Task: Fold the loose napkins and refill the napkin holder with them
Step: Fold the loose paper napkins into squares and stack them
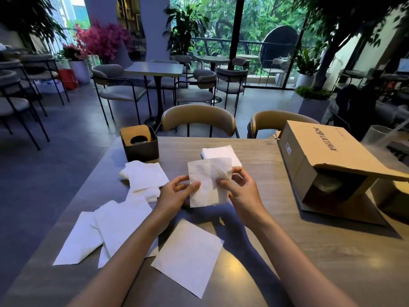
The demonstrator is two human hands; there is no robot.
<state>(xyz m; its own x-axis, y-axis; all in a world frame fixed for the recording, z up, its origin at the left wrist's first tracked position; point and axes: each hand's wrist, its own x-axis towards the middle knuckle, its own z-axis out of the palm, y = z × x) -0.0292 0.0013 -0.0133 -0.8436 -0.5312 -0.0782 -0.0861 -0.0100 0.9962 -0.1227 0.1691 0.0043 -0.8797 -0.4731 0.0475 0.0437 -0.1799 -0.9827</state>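
Holding one napkin (207,182) up above the table (287,240), both hands pinch it: the left hand (177,193) grips its left edge between thumb and curled fingers, the right hand (239,189) nips a folded-over flap on its right side. A neat stack (219,152) of folded napkins lies just beyond, at 12 o'clock from the hands. The holder (140,142), a dark box with a wooden lid tilted inside, stands at 10 o'clock. Loose napkins (124,220) sprawl at 8 to 9 o'clock; one flat sheet (188,255) lies at 6. An open carton (327,165) sits at 3 o'clock.
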